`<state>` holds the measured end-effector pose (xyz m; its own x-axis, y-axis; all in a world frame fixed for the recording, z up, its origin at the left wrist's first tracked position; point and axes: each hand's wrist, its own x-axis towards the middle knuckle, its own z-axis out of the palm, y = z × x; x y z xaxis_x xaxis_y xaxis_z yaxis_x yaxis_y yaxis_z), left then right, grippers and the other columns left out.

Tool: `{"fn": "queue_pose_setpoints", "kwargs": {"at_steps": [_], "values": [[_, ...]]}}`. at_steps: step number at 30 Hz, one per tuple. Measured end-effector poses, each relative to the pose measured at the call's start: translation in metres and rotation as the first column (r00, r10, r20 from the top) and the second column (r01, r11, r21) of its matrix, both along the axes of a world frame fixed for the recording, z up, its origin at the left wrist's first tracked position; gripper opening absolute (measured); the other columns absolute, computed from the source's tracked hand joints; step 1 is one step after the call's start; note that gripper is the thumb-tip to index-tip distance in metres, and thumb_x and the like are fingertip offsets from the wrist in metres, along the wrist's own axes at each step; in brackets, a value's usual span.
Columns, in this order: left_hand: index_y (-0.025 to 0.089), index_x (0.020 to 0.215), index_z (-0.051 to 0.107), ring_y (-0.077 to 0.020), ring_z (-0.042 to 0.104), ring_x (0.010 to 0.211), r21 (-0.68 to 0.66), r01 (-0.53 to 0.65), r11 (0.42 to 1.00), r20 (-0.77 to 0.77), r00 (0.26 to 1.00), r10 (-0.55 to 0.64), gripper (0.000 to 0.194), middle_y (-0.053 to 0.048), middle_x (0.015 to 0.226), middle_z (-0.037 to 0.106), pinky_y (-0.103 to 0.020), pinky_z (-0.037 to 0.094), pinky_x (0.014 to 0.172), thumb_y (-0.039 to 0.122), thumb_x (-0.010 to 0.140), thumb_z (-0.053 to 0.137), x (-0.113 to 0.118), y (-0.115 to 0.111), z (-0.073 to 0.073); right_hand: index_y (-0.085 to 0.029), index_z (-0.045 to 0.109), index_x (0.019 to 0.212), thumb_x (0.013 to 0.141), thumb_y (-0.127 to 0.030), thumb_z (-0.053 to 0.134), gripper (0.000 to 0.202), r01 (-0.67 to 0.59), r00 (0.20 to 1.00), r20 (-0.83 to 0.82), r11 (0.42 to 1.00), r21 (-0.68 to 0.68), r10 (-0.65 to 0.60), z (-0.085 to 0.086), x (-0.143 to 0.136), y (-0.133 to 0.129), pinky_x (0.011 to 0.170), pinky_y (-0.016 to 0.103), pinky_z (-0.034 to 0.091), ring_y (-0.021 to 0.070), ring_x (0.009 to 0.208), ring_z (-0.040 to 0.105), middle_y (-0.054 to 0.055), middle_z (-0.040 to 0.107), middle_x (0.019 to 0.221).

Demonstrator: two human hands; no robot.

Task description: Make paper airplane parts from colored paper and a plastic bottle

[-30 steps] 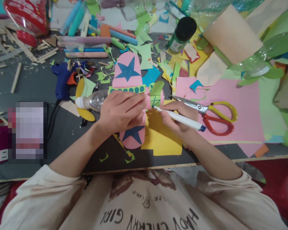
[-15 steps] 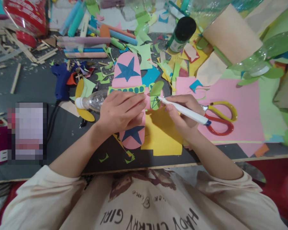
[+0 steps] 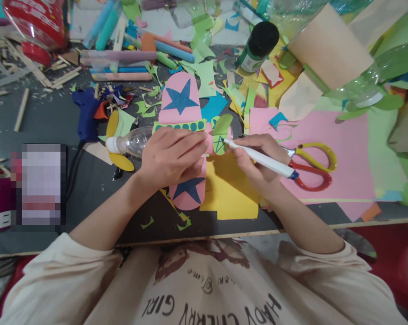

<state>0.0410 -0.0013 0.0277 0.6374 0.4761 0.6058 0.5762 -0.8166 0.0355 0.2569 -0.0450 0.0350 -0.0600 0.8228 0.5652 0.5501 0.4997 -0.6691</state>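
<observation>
My left hand [image 3: 176, 153] is wrapped over the body of a plastic bottle plane [image 3: 131, 142], holding it flat on the dark table. Pink paper wings [image 3: 180, 115] with blue stars stick out above and below that hand. A yellow propeller [image 3: 113, 124] sits behind the white cap at the left. In my right hand [image 3: 263, 158] is a white marker [image 3: 261, 159], its tip at a star outline drawn on the green tail piece [image 3: 219, 144]. Yellow paper [image 3: 236, 194] lies beneath the tail.
Scissors [image 3: 314, 167] rest on pink paper [image 3: 349, 158] beside my right hand. A blue glue gun [image 3: 86, 113], a phone [image 3: 43, 185] and wooden sticks [image 3: 22, 108] are on the left. Behind are several markers [image 3: 122, 56], a black-capped bottle [image 3: 260, 45] and paper scraps.
The marker tip has shifted very slightly on the green tail piece, and the star outline there shows more clearly. My left hand has stayed in place on the bottle.
</observation>
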Motion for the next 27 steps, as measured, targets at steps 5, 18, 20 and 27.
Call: {"fn": "queue_pose_setpoints", "kwargs": {"at_steps": [5,18,20,27], "values": [[0.027,0.098,0.064,-0.0181,0.070,0.085,0.102,0.020,0.995,0.050,0.998,-0.026,0.017,0.002,0.097,0.077,-0.033,0.051,0.068,0.025,0.086,0.053,0.002,0.001,0.002,-0.026,0.063,0.086,0.087,-0.018,0.061,0.008,-0.004,1.000,0.002,0.999,0.044,0.004,0.002,0.000,0.001,0.049,0.029,0.053,0.0154,0.059,0.067,0.001,0.072,0.074],[0.027,0.096,0.064,-0.0180,0.071,0.081,0.156,0.035,0.987,0.084,0.995,-0.049,0.015,0.002,0.094,0.077,-0.031,0.052,0.067,0.022,0.084,0.055,0.005,0.001,0.006,-0.026,0.056,0.070,0.084,-0.017,0.057,0.016,0.011,0.998,0.068,0.997,0.074,-0.016,0.001,-0.002,0.002,0.039,0.029,0.043,0.0144,0.045,0.054,-0.002,0.059,0.055],[0.027,0.095,0.064,-0.0178,0.071,0.080,0.160,0.025,0.987,0.076,0.996,-0.038,0.015,0.003,0.093,0.077,-0.031,0.053,0.066,0.023,0.084,0.055,0.005,0.001,0.006,-0.026,0.055,0.069,0.083,-0.017,0.058,0.017,0.012,0.997,0.072,0.996,0.083,-0.018,0.000,-0.002,0.002,0.039,0.029,0.042,0.0145,0.045,0.054,-0.002,0.058,0.055],[0.032,0.108,0.065,-0.0209,0.069,0.094,0.009,0.021,1.000,0.016,1.000,-0.021,0.026,0.001,0.103,0.075,-0.035,0.053,0.075,0.028,0.086,0.052,-0.002,0.000,-0.005,-0.027,0.060,0.079,0.087,-0.024,0.058,0.009,-0.032,0.995,-0.087,0.993,0.111,0.041,-0.004,0.005,-0.002,0.048,0.030,0.047,0.0143,0.050,0.058,-0.003,0.059,0.059]]}}
